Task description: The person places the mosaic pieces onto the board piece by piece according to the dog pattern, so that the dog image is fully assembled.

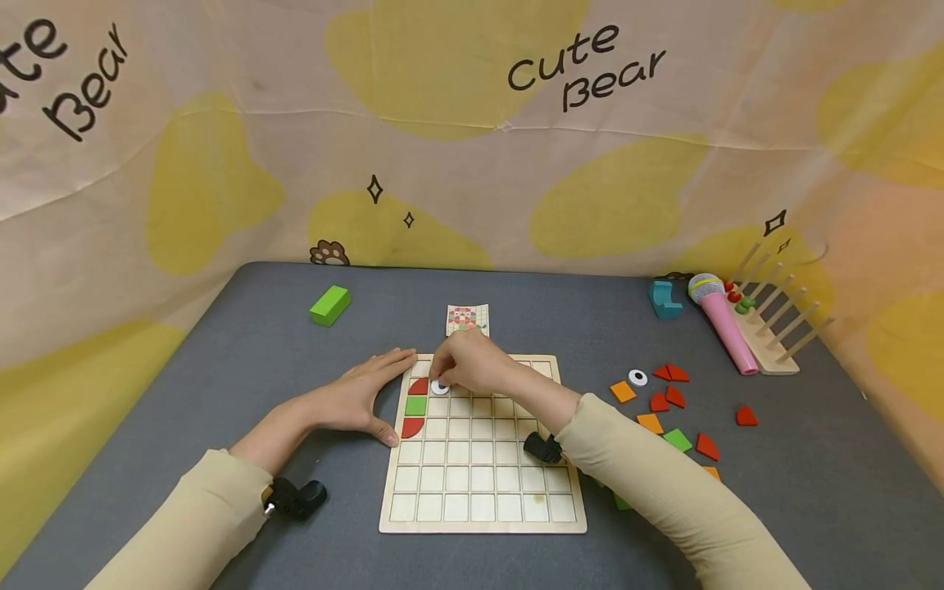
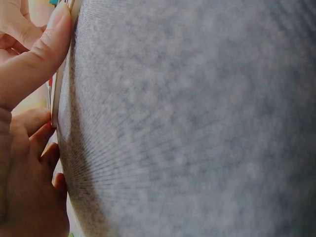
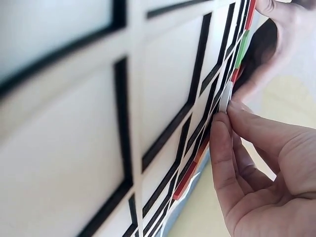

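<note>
A wooden grid board [image 1: 483,526] lies flat on the table. My right hand [image 1: 472,365] pinches a round white eye disc [image 1: 440,389] between thumb and fingertips at a cell near the board's upper left. In the right wrist view the disc [image 3: 225,98] is seen edge-on. My left hand [image 1: 354,395] is spread along the left edge, its thumb and fingertips touching the rim. In the left column sit a red quarter-circle [image 1: 419,386], a green square [image 1: 415,406] and another red quarter-circle [image 1: 412,428]. Red [image 3: 183,181] and orange pieces beyond are hidden from the head view.
A small pattern card [image 1: 468,315] lies behind the board. Right of it are loose red, orange and green pieces and another eye disc [image 1: 637,378]. Farther off stand a green block [image 1: 330,306], a teal block [image 1: 665,300], a pink microphone [image 1: 726,328] and a pegged stand [image 1: 782,365].
</note>
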`<control>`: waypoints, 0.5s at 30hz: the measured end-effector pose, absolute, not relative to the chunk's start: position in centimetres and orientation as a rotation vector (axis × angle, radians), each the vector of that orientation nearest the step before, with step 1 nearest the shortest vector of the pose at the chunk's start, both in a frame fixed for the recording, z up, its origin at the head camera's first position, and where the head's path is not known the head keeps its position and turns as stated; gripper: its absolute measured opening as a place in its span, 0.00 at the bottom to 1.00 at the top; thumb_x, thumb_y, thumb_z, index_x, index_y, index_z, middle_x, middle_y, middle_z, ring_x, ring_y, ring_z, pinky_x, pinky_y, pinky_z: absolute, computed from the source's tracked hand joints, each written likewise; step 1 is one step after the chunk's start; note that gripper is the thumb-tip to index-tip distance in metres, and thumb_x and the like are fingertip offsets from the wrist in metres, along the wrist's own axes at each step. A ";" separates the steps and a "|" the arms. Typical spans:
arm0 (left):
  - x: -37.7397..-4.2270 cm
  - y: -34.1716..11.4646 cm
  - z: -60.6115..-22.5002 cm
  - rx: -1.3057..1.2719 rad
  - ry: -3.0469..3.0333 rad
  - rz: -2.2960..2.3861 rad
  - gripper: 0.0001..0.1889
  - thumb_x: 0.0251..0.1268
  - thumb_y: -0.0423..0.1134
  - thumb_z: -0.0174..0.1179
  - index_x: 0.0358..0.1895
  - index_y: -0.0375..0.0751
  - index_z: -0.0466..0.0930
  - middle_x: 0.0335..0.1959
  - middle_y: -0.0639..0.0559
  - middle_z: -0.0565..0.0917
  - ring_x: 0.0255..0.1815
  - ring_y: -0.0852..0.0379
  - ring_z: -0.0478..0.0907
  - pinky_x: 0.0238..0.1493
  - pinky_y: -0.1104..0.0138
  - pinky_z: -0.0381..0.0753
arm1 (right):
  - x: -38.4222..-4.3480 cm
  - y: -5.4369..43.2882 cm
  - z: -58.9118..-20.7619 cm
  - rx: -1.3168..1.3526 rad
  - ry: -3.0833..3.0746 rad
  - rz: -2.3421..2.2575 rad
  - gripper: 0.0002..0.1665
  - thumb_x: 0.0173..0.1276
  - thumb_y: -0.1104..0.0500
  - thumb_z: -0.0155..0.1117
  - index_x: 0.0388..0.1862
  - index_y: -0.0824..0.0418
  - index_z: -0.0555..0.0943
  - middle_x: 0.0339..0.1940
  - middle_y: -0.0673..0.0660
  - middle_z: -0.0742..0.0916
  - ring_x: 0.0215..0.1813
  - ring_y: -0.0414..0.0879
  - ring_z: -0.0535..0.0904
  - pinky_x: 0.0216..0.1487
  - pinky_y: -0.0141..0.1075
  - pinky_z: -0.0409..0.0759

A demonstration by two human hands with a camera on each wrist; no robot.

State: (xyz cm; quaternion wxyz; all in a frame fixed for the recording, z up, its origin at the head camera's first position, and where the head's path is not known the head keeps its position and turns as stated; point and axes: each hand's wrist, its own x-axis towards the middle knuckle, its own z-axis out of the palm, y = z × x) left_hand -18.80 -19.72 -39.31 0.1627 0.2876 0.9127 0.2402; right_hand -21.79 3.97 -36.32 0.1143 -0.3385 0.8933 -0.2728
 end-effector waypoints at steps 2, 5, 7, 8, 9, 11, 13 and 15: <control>-18.9 -19.7 -39.3 0.819 2.604 0.687 0.65 0.38 0.59 0.78 0.79 0.41 0.50 0.82 0.44 0.52 0.83 0.37 0.44 0.77 0.35 0.46 | -21.8 4.0 -36.3 -1.004 2.625 -0.805 0.06 0.59 0.67 0.72 0.33 0.58 0.90 0.31 0.52 0.91 0.35 0.38 0.83 0.39 0.27 0.80; -18.9 -19.8 -39.3 0.817 2.605 0.684 0.65 0.38 0.59 0.78 0.79 0.41 0.50 0.82 0.44 0.52 0.83 0.37 0.44 0.77 0.35 0.46 | -21.8 4.0 -36.4 -1.016 2.634 -0.808 0.05 0.58 0.67 0.73 0.33 0.58 0.90 0.30 0.51 0.91 0.34 0.38 0.83 0.38 0.27 0.79; -18.9 -19.7 -39.3 0.812 2.605 0.681 0.65 0.38 0.59 0.78 0.79 0.41 0.50 0.82 0.44 0.52 0.83 0.37 0.44 0.77 0.34 0.46 | -21.7 4.0 -36.4 -1.022 2.638 -0.806 0.05 0.58 0.67 0.73 0.32 0.58 0.90 0.30 0.51 0.91 0.34 0.38 0.83 0.38 0.26 0.79; -18.9 -19.7 -39.3 0.810 2.604 0.679 0.65 0.38 0.59 0.78 0.79 0.41 0.49 0.82 0.44 0.52 0.83 0.37 0.44 0.77 0.34 0.46 | -21.7 4.0 -36.4 -1.024 2.640 -0.803 0.05 0.58 0.67 0.73 0.32 0.58 0.90 0.30 0.51 0.91 0.34 0.38 0.83 0.38 0.26 0.79; -18.9 -19.7 -39.3 0.807 2.603 0.679 0.65 0.38 0.59 0.78 0.79 0.41 0.49 0.82 0.44 0.52 0.83 0.37 0.44 0.77 0.34 0.46 | -21.7 3.9 -36.4 -1.024 2.641 -0.802 0.05 0.57 0.67 0.73 0.32 0.58 0.90 0.30 0.51 0.91 0.34 0.38 0.83 0.38 0.26 0.79; -18.8 -19.7 -39.2 0.806 2.601 0.681 0.65 0.38 0.59 0.78 0.79 0.41 0.49 0.82 0.44 0.52 0.83 0.37 0.44 0.77 0.34 0.46 | -21.7 3.9 -36.3 -1.023 2.641 -0.796 0.04 0.58 0.66 0.74 0.32 0.58 0.89 0.30 0.51 0.91 0.33 0.38 0.82 0.37 0.26 0.79; -18.8 -19.6 -39.2 0.805 2.601 0.684 0.65 0.38 0.59 0.78 0.79 0.41 0.50 0.82 0.44 0.52 0.83 0.37 0.44 0.77 0.34 0.46 | -21.6 3.9 -36.3 -1.022 2.642 -0.788 0.04 0.58 0.66 0.73 0.32 0.58 0.89 0.30 0.51 0.91 0.33 0.38 0.82 0.37 0.26 0.79; -18.8 -19.6 -39.2 0.807 2.601 0.683 0.64 0.38 0.59 0.78 0.79 0.41 0.50 0.82 0.43 0.52 0.83 0.37 0.44 0.77 0.34 0.46 | -21.6 3.9 -36.2 -1.030 2.640 -0.778 0.04 0.59 0.66 0.73 0.32 0.58 0.89 0.30 0.51 0.91 0.33 0.38 0.82 0.37 0.27 0.79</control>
